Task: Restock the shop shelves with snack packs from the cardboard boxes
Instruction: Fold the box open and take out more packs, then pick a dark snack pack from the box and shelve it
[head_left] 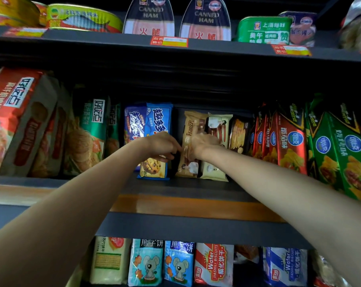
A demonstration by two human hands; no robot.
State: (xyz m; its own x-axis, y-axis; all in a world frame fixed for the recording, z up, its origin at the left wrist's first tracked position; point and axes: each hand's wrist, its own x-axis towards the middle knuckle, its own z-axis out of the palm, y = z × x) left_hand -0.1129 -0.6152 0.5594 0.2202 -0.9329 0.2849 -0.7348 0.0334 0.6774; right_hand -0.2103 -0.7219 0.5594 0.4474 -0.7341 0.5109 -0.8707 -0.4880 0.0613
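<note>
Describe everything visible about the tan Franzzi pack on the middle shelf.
The Franzzi pack is a tall, narrow pouch of tan, glossy-looking wrapper, with "Franzzi" printed vertically near its top and brown and white artwork lower down. It stands upright on the middle shelf, between a blue cookie pack and a cream pack. Both hands meet at its middle: the left hand reaches its left edge, and the right hand, blurred, covers its right side. The exact grip is unclear.

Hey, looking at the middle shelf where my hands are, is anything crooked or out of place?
Mostly tidy. The tan Franzzi pack between the left hand and right hand leans slightly instead of standing straight, with a dark gap beside the blue cookie pack. The red biscuit bags at far left also tilt. Nothing looks spilled or torn.
</note>
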